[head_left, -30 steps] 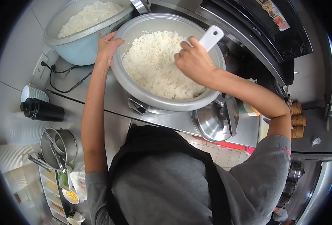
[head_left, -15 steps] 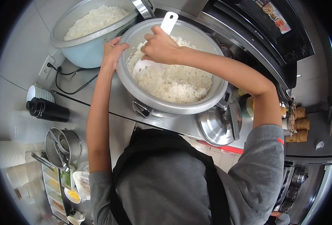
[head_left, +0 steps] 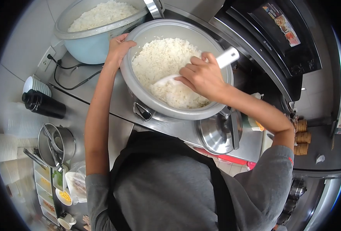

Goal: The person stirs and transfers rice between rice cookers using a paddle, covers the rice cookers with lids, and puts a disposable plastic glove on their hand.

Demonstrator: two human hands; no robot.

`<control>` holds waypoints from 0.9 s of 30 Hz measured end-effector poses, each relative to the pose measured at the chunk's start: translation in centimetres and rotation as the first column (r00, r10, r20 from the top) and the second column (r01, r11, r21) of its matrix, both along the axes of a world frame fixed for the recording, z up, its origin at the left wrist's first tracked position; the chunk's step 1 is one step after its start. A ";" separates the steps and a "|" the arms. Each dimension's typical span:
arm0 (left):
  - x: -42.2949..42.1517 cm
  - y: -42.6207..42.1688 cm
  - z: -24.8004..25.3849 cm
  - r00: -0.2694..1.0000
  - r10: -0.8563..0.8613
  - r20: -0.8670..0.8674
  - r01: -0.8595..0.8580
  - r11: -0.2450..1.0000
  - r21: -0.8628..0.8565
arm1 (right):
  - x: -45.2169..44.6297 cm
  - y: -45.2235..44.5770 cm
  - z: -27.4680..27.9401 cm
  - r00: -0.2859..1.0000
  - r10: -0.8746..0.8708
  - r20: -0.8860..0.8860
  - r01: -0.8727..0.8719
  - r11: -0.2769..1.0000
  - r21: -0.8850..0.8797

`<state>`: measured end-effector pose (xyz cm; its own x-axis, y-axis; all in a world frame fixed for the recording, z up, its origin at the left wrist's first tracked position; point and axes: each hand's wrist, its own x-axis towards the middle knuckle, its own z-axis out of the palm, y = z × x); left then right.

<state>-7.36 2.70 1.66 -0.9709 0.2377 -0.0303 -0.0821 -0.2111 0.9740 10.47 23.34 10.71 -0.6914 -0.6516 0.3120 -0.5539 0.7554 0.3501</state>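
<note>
A large round cooker pot point(head_left: 147, 101) holds white rice point(head_left: 164, 57). My left hand point(head_left: 120, 49) grips the pot's left rim, thumb on the inner side and fingers outside. My right hand point(head_left: 204, 75) is closed around a white rice paddle point(head_left: 228, 57) above the right part of the pot. The paddle's handle points up to the right, and its blade slants down left into the rice. Part of the blade is covered by rice.
A light blue pot point(head_left: 86, 50) of rice stands at the back left. A metal lid point(head_left: 216, 134) lies by the counter's front edge. At left are a black bottle point(head_left: 44, 104), a steel pot point(head_left: 68, 143) and stacked bowls point(head_left: 37, 86). A black appliance point(head_left: 272, 42) stands at right.
My right hand and the paddle have moved from the pot's left side to its right side, and the handle now leans right. My left hand keeps its hold on the rim.
</note>
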 end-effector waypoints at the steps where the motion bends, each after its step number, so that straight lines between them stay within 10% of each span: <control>1: 0.1 0.0 0.0 1.000 0.006 0.002 -0.006 1.000 -0.001 | 0.6 0.4 0.0 1.000 -0.025 0.010 0.025 1.000 0.012; 8: -0.2 0.1 -0.2 1.000 0.009 -0.013 -0.009 1.000 -0.018 | 3.4 3.3 -0.2 0.945 -0.256 0.203 0.281 0.954 -0.106; 13: 0.0 0.2 -0.1 1.000 -0.003 -0.026 0.002 1.000 -0.028 | 3.7 4.5 -0.4 0.591 -0.509 0.625 0.695 0.715 -0.075; 27: -2.4 0.5 0.3 0.981 -0.082 -0.175 0.041 0.974 -0.224 | -2.7 5.1 0.3 0.527 -0.352 0.773 0.753 0.615 -0.233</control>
